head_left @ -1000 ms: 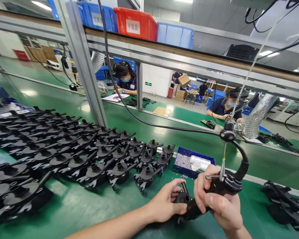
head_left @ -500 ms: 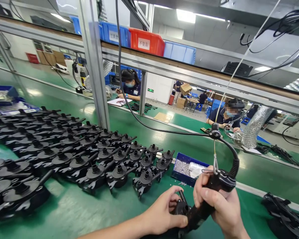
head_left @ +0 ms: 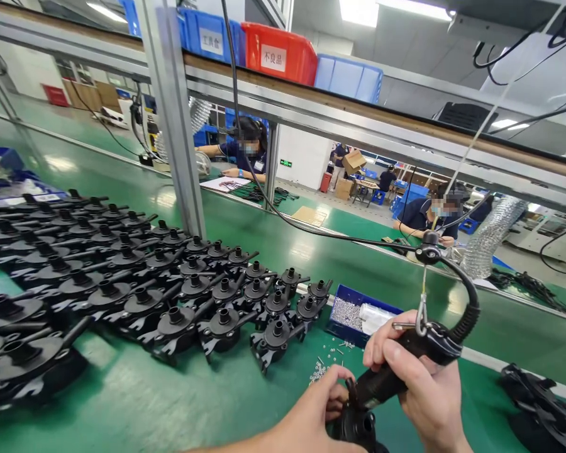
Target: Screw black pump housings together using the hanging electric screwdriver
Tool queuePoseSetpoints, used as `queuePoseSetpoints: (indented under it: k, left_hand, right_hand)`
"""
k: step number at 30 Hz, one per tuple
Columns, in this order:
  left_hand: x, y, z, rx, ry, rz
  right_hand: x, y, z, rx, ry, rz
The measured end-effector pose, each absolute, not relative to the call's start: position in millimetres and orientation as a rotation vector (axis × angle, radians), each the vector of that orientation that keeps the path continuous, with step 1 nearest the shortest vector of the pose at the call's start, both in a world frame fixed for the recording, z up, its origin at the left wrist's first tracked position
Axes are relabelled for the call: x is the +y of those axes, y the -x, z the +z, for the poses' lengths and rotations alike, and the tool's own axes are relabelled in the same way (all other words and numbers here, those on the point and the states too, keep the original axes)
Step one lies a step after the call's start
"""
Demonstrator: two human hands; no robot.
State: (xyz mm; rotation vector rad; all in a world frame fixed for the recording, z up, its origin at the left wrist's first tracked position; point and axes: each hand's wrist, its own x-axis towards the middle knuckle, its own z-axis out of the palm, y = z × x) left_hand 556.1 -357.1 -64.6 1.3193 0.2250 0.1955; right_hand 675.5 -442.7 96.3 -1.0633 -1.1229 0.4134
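Observation:
My right hand (head_left: 422, 384) is wrapped round a black electric screwdriver (head_left: 382, 380), which hangs by a clip and has a cable from its top. Its lower end slants down to the left over a round black plastic housing (head_left: 356, 426); the bit's tip is hidden. Curled around the housing's left side, my left hand (head_left: 318, 409) grips it near the bottom edge of the view. Small loose screws and nuts (head_left: 318, 371) lie on the green tabletop just beyond my left fingers. Behind them stands a blue tray (head_left: 343, 336) with tiny metal parts and a clear bag.
Rows of similar black housings (head_left: 174, 324) cover the left of the bench. More black parts (head_left: 542, 402) lie at the right. A metal post (head_left: 172, 119) and a shelf with blue and red bins (head_left: 279, 53) rise behind. Co-workers sit across the bench. A black cable (head_left: 311, 234) crosses the view.
The screwdriver has moved up and right relative to the housing, and its lower end is now over a different spot. The housing is turned and lower in view. More loose screws show.

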Motion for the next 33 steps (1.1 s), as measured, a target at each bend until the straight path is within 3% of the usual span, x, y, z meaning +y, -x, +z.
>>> queuePoseSetpoints:
  k: [5, 13, 33]
  left_hand:
    - [-356.6, -553.9, -51.1, 0.219, -1.259, 0.187]
    - [-358.6, -552.4, -37.0, 0.282, -1.208, 0.187]
    - [-360.9, -547.6, -31.2, 0.241, -1.286, 0.231]
  right_hand:
    - [-442.4, -658.2, 93.5, -1.016, 1.227, 0.442]
    - [-442.2, -639.3, 89.3, -0.869, 1.094, 0.573]
    - [-444.4, -644.4, 92.2, -0.919, 1.087, 0.488]
